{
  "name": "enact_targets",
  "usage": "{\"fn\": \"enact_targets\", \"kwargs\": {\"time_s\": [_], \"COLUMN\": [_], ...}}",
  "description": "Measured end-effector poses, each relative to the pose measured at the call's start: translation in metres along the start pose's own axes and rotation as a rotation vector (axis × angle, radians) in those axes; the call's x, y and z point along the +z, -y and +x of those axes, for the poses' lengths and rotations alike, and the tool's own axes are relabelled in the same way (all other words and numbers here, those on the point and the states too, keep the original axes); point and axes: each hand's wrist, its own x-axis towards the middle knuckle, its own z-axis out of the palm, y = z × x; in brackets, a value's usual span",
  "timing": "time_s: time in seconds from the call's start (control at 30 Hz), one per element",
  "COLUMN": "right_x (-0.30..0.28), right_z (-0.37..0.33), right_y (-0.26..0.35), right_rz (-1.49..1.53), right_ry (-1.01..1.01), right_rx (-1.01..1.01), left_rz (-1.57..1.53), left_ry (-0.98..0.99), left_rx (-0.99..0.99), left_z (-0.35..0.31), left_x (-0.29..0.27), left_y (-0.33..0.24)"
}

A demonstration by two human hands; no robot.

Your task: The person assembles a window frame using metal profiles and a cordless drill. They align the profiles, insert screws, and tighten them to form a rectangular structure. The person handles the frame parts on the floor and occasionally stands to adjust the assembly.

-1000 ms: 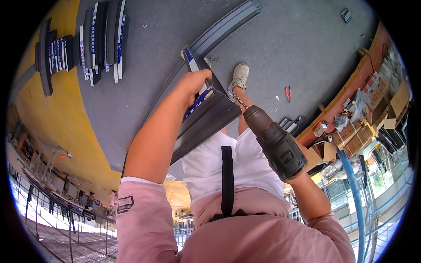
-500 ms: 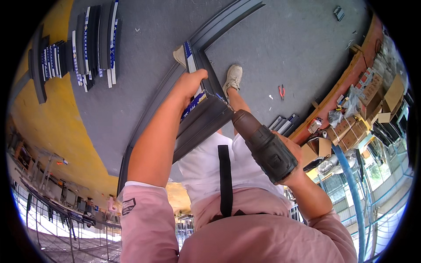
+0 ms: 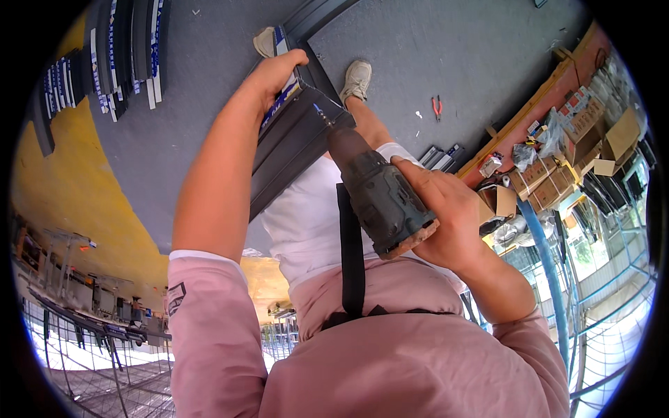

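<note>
My left hand is closed around the end of a dark grey metal profile, where a strip of blue and white film shows. This piece meets a longer dark frame bar at a corner in front of me. In my right hand is a dark cordless drill, pointing up and to the left. Its thin bit lies over the profile close to its end; whether it touches the metal I cannot tell. The fingers on the drill's handle are partly hidden behind its body.
Red-handled pliers lie on the grey floor to the right, with short profile offcuts nearer. Stacks of film-covered profiles rest at the far left. Cardboard boxes and plastic bags crowd the right side. My shoes stand near the frame.
The drill has moved left, from the profile's right end corner to over its face, and its bit now shows. My left hand keeps its hold while the view has shifted.
</note>
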Motion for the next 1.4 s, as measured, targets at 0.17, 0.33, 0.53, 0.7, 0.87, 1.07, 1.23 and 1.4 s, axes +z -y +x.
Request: {"fn": "enact_targets", "kwargs": {"time_s": [0.17,0.33,0.53,0.7,0.87,1.07,1.23,1.4], "right_x": [-0.001,-0.001,0.000,0.002,0.002,0.004,0.004,0.004], "right_z": [0.003,0.009,0.020,0.022,0.023,0.022,0.021,0.026], "right_y": [0.003,0.008,0.021,0.022,0.023,0.027,0.027,0.031], "right_rz": [-0.099,-0.189,-0.238,-0.248,-0.266,-0.275,-0.302,-0.323], "right_ry": [0.020,0.055,0.084,0.088,0.104,0.095,0.088,0.112], "right_rx": [-0.036,-0.096,-0.106,-0.121,-0.127,-0.135,-0.138,-0.111], "left_rz": [0.056,0.113,0.183,0.130,0.148,0.147,0.134,0.216], "left_ry": [0.027,0.104,-0.030,0.025,0.066,0.022,0.041,0.012], "left_rx": [0.026,-0.035,0.137,0.130,0.120,0.121,0.080,0.156], "left_z": [0.014,0.037,0.056,0.058,0.061,0.052,0.048,0.066], "left_x": [-0.009,-0.028,-0.021,-0.020,-0.023,-0.015,-0.012,-0.018], "left_y": [0.001,0.007,0.018,0.020,0.020,0.019,0.019,0.024]}}
